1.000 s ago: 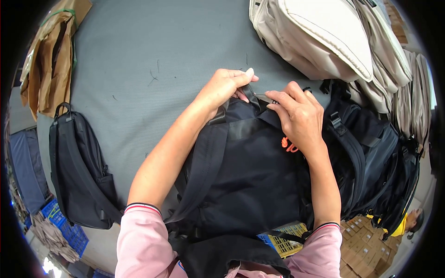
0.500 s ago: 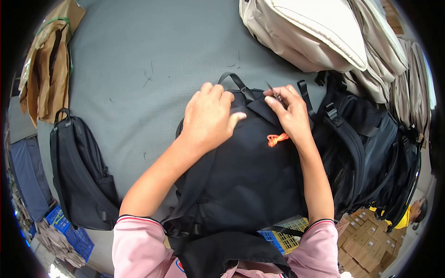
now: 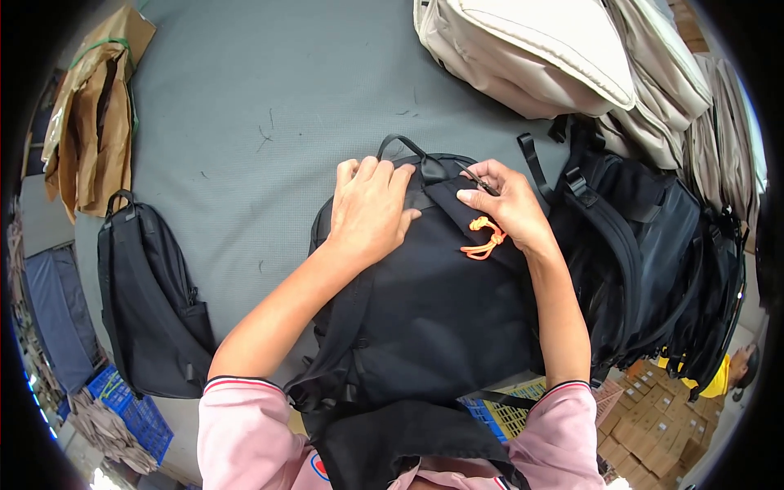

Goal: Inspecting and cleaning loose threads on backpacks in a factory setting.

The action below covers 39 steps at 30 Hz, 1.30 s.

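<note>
A black backpack [image 3: 445, 318] lies in front of me on the grey table, its carry loop [image 3: 400, 139] at the far end. My left hand [image 3: 371, 204] rests on the far left of its top with fingers curled down onto the fabric and the thumb apart. In my right hand [image 3: 510, 204] is a small dark pair of thread snips [image 3: 480, 181], its pointed tip toward the loop. An orange cord [image 3: 487, 238] hangs from that hand over a black fabric flap [image 3: 453, 204]. The fingertips of my left hand are partly hidden.
Several black backpacks [image 3: 637, 237] are crowded at the right, with cream bags [image 3: 539, 57] beyond them. Another black backpack [image 3: 155, 302] lies at the left below a brown paper bag [image 3: 90, 131]. Cartons [image 3: 653, 416] and a person in yellow [image 3: 713, 377] are at lower right.
The snips have tilted flatter in my right hand, and the orange cord has swung out into open loops. My left thumb has drawn in slightly. The view has shifted a little.
</note>
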### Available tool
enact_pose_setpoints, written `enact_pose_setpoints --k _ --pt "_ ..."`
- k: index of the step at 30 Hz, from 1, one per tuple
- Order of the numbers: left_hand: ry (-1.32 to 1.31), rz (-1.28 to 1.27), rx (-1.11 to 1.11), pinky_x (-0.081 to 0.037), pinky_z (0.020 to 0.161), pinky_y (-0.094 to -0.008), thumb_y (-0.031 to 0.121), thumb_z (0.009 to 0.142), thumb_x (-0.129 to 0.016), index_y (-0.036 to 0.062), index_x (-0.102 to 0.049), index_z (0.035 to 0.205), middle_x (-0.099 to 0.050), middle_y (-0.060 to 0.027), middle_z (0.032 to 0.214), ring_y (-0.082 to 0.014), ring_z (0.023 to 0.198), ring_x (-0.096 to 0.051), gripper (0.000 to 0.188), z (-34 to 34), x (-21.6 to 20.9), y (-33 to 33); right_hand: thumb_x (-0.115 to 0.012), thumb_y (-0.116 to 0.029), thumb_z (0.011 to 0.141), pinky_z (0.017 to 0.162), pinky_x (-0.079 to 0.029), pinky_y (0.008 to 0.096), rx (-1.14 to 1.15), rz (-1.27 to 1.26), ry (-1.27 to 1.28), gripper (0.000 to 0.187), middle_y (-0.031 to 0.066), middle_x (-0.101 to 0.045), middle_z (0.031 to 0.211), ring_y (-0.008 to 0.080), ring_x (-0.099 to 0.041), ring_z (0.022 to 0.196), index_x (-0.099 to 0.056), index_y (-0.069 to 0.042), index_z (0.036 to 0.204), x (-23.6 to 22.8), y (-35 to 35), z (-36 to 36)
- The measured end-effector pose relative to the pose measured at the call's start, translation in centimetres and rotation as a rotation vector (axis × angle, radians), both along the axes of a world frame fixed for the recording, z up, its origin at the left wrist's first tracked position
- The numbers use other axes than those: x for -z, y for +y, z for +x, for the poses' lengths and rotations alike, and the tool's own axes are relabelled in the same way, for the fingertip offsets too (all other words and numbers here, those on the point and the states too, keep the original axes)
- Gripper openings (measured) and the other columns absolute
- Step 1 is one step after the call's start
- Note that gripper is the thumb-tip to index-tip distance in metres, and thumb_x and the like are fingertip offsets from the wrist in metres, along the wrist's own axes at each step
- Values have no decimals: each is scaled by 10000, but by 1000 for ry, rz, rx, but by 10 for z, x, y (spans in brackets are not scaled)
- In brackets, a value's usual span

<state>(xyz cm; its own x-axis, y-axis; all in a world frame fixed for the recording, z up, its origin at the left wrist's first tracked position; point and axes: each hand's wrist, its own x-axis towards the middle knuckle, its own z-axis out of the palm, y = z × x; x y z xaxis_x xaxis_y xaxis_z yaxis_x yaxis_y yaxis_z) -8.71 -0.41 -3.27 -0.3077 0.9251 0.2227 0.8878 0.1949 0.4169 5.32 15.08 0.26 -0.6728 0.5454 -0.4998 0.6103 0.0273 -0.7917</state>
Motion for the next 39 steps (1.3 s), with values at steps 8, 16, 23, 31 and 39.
enact_pose_setpoints --k 8,16,23,31,39 --pt "-39 -14 13 -326 888 -410 287 635 -778 71 -605 1102 -497 -68 914 -232 931 -465 543 12 -24 -6 -730 -44 703 567 -413 213 189 -229 245 331 -14 -485 755 71 -492 657 -498 -22 939 -43 -18 10" --pt "-138 342 37 -436 704 -371 142 684 -731 46 -609 836 -583 -95 827 -283 787 -567 217 35 -19 -4 -734 1 666 591 -308 158 301 -309 525 328 -72 -407 730 12 -371 649 -528 -70 912 -58 -39 39" --pt "-257 361 14 -434 575 -354 74 699 -693 8 -590 742 -550 -89 643 -271 611 -555 130 54 -56 -14 -674 20 771 595 -403 202 221 407 406 273 -21 -477 690 54 -474 632 -485 -25 962 -27 -57 62" --pt "-69 452 -6 -393 565 -331 54 662 -681 49 -568 715 -490 -54 613 -224 575 -506 125 56 -56 -24 -727 -109 715 482 -431 292 -22 1030 164 239 56 -511 800 171 -542 560 -620 -75 926 -90 -95 61" --pt "26 480 -5 -354 535 -308 72 658 -636 85 -491 662 -425 -23 619 -173 587 -473 146 61 -58 -25 -705 -145 718 493 -431 310 -176 1160 14 211 52 -485 768 210 -548 547 -611 -74 893 -109 -100 46"
